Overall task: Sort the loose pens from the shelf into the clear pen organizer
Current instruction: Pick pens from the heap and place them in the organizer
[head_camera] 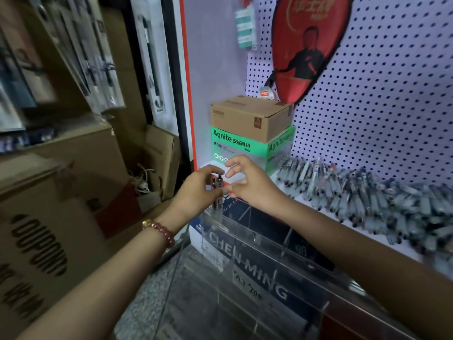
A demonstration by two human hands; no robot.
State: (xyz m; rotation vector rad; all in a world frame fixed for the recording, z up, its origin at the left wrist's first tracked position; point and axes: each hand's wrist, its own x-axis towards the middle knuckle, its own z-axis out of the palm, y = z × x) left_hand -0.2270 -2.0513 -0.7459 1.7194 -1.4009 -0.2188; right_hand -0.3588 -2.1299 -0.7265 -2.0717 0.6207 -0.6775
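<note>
My left hand (196,190) grips a small bunch of dark pens (217,186) upright, their lower ends dipping into the far left compartment of the clear pen organizer (259,244). Just to the right of the pens is my right hand (247,182), fingers spread and relaxed, thumb and forefinger close to the pen tops; I cannot tell whether they touch. A long heap of loose grey-and-dark pens (362,195) lies on the white shelf (289,192) to the right, behind the organizer.
A green Agnite box (245,146) with a brown carton (250,116) on top stands at the shelf's back left. A red paddle case (306,42) hangs on the pegboard (392,106). Cardboard cartons (61,192) are stacked to the left.
</note>
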